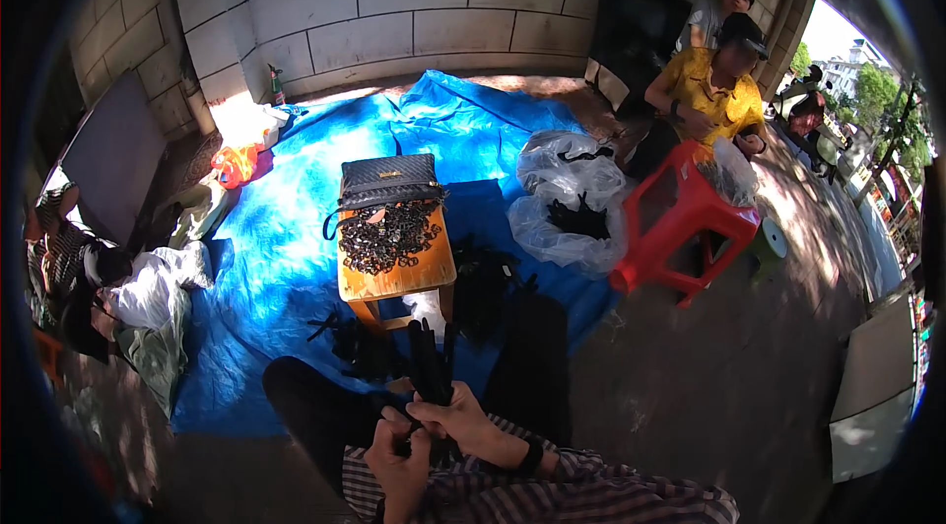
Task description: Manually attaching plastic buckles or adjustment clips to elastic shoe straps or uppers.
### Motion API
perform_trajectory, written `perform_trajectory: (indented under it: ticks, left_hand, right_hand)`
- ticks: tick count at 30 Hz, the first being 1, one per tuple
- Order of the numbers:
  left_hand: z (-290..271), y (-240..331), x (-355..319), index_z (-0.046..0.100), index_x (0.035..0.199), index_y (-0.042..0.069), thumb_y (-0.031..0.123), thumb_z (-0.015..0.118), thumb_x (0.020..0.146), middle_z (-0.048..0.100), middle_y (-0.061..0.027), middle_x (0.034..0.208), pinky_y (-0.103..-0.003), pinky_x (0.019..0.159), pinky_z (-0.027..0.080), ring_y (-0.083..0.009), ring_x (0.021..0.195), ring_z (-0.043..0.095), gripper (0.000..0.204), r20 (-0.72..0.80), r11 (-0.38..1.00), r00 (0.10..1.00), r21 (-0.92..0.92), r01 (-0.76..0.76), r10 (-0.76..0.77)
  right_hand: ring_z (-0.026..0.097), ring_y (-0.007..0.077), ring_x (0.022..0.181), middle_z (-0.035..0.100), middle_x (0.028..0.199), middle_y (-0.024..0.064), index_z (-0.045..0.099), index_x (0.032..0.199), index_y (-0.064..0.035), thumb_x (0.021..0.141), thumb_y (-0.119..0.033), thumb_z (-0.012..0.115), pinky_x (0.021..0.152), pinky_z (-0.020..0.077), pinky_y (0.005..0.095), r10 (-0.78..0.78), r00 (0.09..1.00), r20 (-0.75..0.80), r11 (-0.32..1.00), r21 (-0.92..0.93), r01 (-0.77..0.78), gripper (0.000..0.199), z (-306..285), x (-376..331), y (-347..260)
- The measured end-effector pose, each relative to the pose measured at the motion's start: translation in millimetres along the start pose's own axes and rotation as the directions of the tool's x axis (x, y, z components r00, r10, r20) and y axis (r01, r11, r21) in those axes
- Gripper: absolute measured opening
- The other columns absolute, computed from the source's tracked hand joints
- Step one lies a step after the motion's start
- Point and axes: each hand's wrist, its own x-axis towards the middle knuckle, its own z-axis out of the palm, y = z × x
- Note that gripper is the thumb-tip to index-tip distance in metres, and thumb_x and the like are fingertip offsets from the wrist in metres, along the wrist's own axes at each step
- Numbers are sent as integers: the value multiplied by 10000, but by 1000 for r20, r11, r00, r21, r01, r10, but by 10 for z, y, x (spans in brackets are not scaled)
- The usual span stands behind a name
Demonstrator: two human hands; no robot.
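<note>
Above my lap, my right hand is wrapped round a bundle of long black strips, whose ends point up and away from me. Just left of it and lower, my left hand is closed with thumb and fingers pinched near the bundle's lower end; what it pinches is too dark to make out. Beyond my hands stands a wooden stool. A heap of small dark rings or buckles covers much of its top, and a black woven-pattern bag lies at its far end.
Dark piles of strips lie beside the stool on a blue tarp. To the right are clear plastic bags with black pieces, a red plastic stool and a person in yellow. Another person sits at left.
</note>
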Motion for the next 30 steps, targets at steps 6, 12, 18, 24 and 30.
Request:
perform_trajectory:
  ticks: [6,12,18,24,30]
  left_hand:
    - [-13,-30,-67,458,799,15,-23,531,797,495,10,682,-177,526,340,-19,616,443,82,-7,995,1000,-99,9,-10]
    - [-23,280,-23,497,797,18,27,572,828,431,0,622,-225,504,344,-53,563,372,82,-52,999,998,-5,-32,32]
    - [-26,271,-28,442,741,41,15,586,827,392,31,632,-195,514,313,-40,574,326,170,-112,996,992,-66,-60,53]
    - [-39,323,-20,453,749,40,15,588,825,393,35,640,-195,518,306,-39,581,328,157,-29,949,993,-300,99,-113]
    - [-88,422,-15,547,875,13,46,574,840,465,3,674,-215,559,362,-68,600,393,56,7,986,999,-161,39,-39]
  right_hand:
    - [425,36,416,503,542,-16,579,794,-57,792,-98,668,374,297,187,75,996,-39,997,39,-73,97,27,-44,83]
    - [407,26,425,487,541,-26,551,769,-63,813,-107,650,374,289,182,7,999,-42,1000,-29,-8,116,40,-29,47]
    - [421,27,418,500,538,-22,552,780,-63,807,-110,659,373,299,180,76,995,-67,997,-3,-77,120,97,-13,31]
    - [436,29,430,501,544,-26,556,792,-61,810,-119,661,384,307,174,52,998,-36,999,2,-51,122,54,-12,43]
    - [436,21,467,490,566,-38,558,808,-53,828,-138,652,410,311,172,-14,999,-34,998,-64,11,129,84,-38,-59]
